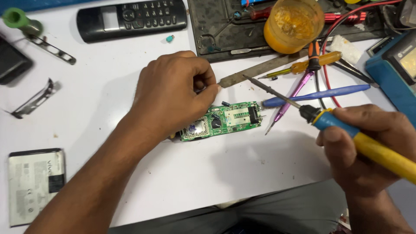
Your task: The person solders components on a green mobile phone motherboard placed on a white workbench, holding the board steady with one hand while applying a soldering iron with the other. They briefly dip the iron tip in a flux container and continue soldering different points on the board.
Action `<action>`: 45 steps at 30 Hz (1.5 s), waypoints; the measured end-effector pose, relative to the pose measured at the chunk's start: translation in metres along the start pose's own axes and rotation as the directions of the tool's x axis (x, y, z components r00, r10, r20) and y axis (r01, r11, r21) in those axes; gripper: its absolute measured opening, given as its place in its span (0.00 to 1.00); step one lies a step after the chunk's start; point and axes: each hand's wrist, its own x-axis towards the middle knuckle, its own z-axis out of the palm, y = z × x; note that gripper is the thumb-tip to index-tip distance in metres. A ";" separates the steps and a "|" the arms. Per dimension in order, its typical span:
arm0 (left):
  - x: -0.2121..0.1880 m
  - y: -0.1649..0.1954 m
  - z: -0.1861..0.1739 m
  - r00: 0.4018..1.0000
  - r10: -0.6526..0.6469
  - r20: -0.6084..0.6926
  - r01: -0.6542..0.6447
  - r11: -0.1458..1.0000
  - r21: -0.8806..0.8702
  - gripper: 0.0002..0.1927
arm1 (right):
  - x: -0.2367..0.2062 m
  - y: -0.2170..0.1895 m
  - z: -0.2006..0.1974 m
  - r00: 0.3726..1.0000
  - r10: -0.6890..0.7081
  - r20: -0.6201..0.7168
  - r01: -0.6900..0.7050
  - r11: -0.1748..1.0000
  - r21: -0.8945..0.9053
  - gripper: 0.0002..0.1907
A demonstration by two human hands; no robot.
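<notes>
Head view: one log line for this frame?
left hand: pinching top edge of green circuit board | right hand: holding soldering iron, tip raised off board | surface: white table

glossy green circuit board [223, 120], matt white table [208, 173], dull metal file [260, 69]

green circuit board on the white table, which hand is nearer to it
Left. The left hand rests over the green circuit board's left end; the right hand, gripping a yellow-handled soldering iron, sits off right.

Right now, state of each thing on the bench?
Left hand: fingers pinched, resting on circuit board.
Circuit board: bare, flat on table.
Right hand: gripping soldering iron.
Soldering iron: tip raised above board.
Orange jar: open.
Cordless phone: face up.
</notes>
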 end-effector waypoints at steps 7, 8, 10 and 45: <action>-0.004 0.001 0.004 0.999 0.023 -0.047 -0.025 0.999 -0.045 0.05 | -0.014 -0.008 0.000 0.998 0.062 -0.016 -0.064 0.988 -0.139 0.17; -0.005 0.002 0.004 0.998 0.023 -0.053 -0.025 0.999 -0.042 0.06 | -0.018 -0.009 -0.001 0.997 0.076 -0.028 -0.080 0.981 -0.174 0.16; -0.004 0.003 0.005 0.999 0.003 -0.045 -0.005 0.999 -0.040 0.06 | -0.024 -0.011 -0.004 0.995 0.096 -0.027 -0.099 0.963 -0.250 0.14; -0.006 0.005 0.006 0.997 0.017 -0.082 -0.023 0.997 -0.077 0.06 | -0.021 -0.012 -0.006 0.990 0.141 -0.018 -0.137 0.910 -0.390 0.15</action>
